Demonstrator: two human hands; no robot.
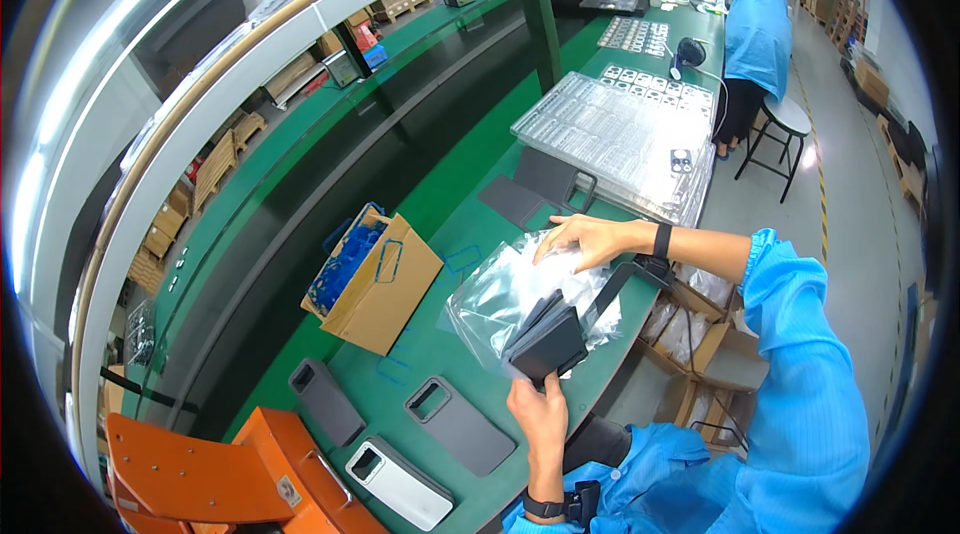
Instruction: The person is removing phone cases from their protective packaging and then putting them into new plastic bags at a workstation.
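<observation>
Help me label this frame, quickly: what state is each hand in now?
Left hand: closed, holding the dark flat pieces.
Right hand: bent over the clear plastic bags; whether it grips cannot be told.

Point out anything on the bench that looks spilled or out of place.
A few thin blue frames lie loose on the green table around the cardboard box. They look strayed, since a blue heap of similar pieces fills the box.
</observation>
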